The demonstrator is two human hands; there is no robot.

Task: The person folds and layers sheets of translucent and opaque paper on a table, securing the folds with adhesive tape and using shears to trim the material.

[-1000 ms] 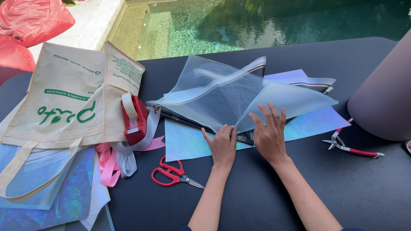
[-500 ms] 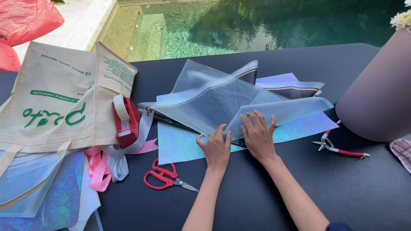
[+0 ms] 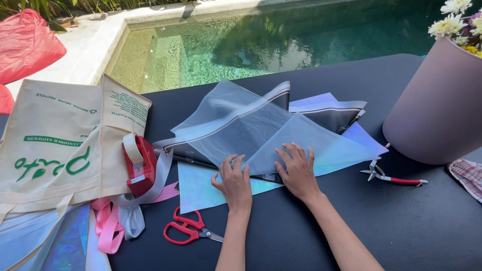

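Both hands lie flat and open on the folded translucent sheet, gripping nothing: left hand on its near edge, right hand just right. The sheet fans far and right across the dark surface, its long axis running left to right.

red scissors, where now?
Head view, lower left of centre: the red scissors lie on the dark table, just left of the left hand, below the tape dispenser.

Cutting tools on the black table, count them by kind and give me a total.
Red-handled scissors: 1
Red-handled snips: 1
Red tape dispenser: 1
Total: 3
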